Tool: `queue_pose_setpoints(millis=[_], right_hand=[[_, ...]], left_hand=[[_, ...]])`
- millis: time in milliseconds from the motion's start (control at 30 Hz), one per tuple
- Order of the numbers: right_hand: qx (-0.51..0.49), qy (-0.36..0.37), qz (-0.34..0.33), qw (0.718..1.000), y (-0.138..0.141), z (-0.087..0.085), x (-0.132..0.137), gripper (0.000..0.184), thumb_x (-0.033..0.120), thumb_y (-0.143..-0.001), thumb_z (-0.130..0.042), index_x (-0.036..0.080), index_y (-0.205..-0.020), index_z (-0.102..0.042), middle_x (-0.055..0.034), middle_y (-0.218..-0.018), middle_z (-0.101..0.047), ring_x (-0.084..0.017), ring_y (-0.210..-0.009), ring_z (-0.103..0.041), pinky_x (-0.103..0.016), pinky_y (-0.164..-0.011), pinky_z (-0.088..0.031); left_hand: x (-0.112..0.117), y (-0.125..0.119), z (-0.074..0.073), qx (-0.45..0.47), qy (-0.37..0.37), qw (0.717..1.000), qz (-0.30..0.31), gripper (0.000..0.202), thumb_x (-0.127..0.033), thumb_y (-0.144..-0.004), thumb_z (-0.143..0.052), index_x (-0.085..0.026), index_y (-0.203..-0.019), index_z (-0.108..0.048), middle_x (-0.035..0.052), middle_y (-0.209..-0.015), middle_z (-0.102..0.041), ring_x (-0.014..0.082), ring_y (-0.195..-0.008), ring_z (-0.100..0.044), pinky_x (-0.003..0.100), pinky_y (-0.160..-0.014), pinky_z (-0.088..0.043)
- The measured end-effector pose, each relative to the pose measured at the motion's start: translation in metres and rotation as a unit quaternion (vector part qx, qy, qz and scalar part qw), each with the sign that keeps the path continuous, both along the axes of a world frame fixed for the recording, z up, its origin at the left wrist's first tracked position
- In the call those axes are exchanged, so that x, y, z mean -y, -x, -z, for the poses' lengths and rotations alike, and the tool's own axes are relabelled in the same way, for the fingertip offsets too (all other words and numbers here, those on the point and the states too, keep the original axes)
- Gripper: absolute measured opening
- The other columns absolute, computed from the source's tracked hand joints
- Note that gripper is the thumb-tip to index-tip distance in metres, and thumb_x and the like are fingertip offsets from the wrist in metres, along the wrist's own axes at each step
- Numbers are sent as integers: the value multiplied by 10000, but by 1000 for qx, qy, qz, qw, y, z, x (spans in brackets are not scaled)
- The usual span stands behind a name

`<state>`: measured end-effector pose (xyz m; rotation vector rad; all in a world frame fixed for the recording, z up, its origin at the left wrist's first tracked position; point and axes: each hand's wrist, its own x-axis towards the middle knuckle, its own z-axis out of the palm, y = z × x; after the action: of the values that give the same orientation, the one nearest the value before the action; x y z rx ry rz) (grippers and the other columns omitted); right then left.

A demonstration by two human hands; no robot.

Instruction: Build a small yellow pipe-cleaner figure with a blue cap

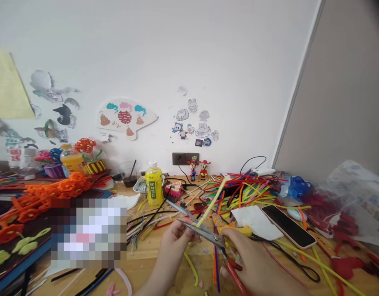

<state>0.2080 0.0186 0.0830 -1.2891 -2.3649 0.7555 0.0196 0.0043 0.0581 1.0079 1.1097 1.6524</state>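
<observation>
My right hand (249, 257) is closed round the red handles of a pair of scissors (210, 235). The blades are spread and point left, away from that hand. A pale yellow pipe cleaner (213, 201) slants up between the blades, its tip higher and to the right. With fingers pinched at its lower end, my left hand (176, 240) holds it just beside the blades; the fingertips are partly hidden by the lower blade. Below, another yellow pipe cleaner (192, 269) lies on the wooden table (158, 259).
A yellow-green drink bottle (154, 185) stands behind my left hand. Colourful pipe cleaners (254, 190) heap at the back right. A yellow-handled glue gun (235, 229) and a phone (288, 226) lie to the right. Orange pipe-cleaner flowers (54, 191) fill the left.
</observation>
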Motion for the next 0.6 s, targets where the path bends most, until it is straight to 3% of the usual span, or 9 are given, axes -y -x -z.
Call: queue_pose_setpoints(millis=[200,367,600], right_hand=[[-54,4,-16,998,6,12,-8,492,275,-661,-609,209,-1140,-515,-99,-1155,-581,-251,-1032,-544,-345,-865,-398],[-61,5,-11,998,12,11,-11,470,240,-635,-630,194,-1098,-567,-97,-1123,-610,-263,-1017,-548,-347,-868,-389],[-69,-29,-51,996,16,19,-24,188,321,-713,-581,187,-835,-629,-27,-795,-664,-200,-726,-584,-267,-657,-422]], left_hand=[[-3,8,-1,-7,-1,1000,13,298,-409,-573,-742,-151,-630,-604,-11,-542,-610,137,-516,-573,259,-558,-480],[-4,9,-2,2,-1,1000,11,290,-410,-603,-718,-150,-605,-587,-9,-545,-610,131,-520,-570,254,-563,-484],[-8,11,0,19,7,1000,-5,289,-395,-584,-734,-145,-612,-591,-16,-526,-599,122,-507,-558,244,-544,-490]])
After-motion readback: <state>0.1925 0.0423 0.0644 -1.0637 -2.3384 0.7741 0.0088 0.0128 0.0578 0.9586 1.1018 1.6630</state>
